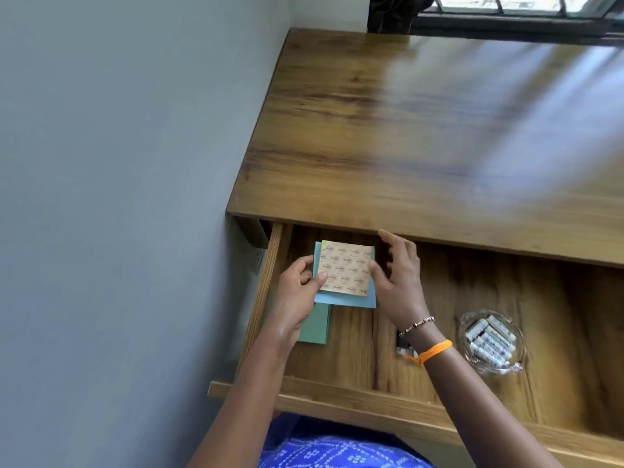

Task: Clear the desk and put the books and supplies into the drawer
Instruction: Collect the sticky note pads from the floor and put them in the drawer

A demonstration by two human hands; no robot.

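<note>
The wooden drawer (354, 396) under the desk (405, 130) is pulled out. In its left part a small tan patterned pad (346, 266) lies on a light blue booklet (351, 300), which lies on a green book (315, 327). My left hand (299, 292) grips the pad's left edge, thumb on top. On the pad's right edge, my right hand (396, 275) rests its thumb while its fingers stay spread above.
A clear glass bowl (489, 341) with several white batteries sits in the drawer to the right. A small dark object (405, 347) lies under my right wrist. A grey wall stands close on the left, and a window is behind the desk.
</note>
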